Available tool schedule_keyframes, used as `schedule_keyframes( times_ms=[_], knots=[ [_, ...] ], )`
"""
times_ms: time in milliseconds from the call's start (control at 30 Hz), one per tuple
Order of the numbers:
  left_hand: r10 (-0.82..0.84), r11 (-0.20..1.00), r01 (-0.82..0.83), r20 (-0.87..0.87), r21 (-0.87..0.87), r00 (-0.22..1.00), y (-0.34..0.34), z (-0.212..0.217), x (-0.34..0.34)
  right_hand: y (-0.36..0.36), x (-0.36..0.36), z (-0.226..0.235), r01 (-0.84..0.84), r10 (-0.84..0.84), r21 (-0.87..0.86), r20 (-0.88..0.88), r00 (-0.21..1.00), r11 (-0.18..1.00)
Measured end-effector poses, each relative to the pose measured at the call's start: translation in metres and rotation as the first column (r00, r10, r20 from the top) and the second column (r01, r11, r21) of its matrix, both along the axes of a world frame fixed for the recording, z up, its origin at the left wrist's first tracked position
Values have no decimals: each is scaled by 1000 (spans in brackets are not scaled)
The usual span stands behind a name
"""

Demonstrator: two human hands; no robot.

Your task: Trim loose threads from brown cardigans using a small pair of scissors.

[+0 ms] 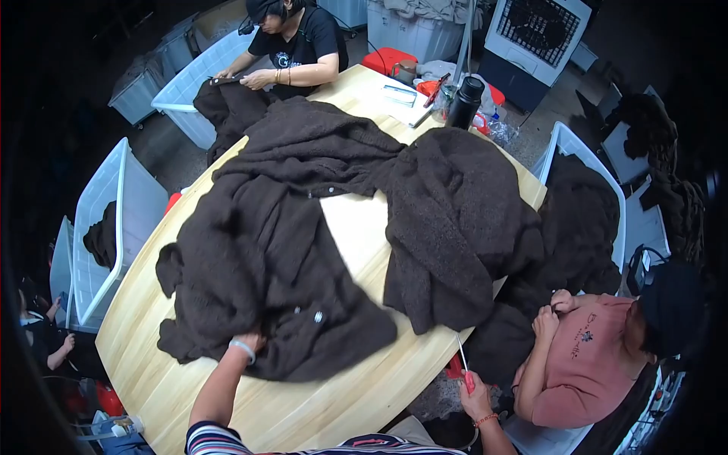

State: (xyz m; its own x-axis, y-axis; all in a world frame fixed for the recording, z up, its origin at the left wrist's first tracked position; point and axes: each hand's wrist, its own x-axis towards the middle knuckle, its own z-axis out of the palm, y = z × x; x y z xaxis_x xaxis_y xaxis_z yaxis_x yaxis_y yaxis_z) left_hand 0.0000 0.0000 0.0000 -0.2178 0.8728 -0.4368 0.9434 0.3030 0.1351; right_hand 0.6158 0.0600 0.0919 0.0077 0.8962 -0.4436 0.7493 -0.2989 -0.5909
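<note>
left hand (249, 343): fingers buried under dark coat (265, 258), grip unclear | right hand (476, 403): palm hidden, small red tool (464, 369) too thin to identify | table (303, 409): mostly covered by coats

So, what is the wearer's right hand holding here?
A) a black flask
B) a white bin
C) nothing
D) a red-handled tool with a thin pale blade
D: the right hand, low off the table edge, grips a red-handled tool whose thin pale blade points up toward the dark fleece garments; the left hand presses on the nearer garment.
</note>
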Motion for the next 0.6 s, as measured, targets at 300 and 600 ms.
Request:
schedule_keyframes(
  times_ms=[300,600],
  knots=[
    [-82,994,81,-9,-75,997,-156,102,23,-26,-41,27,-154,169,133,-107,980,979],
    [-258,956,198,292,218,921,129,185,127,47,-130,27,-443,525,413,-107,844,796]
  ],
)
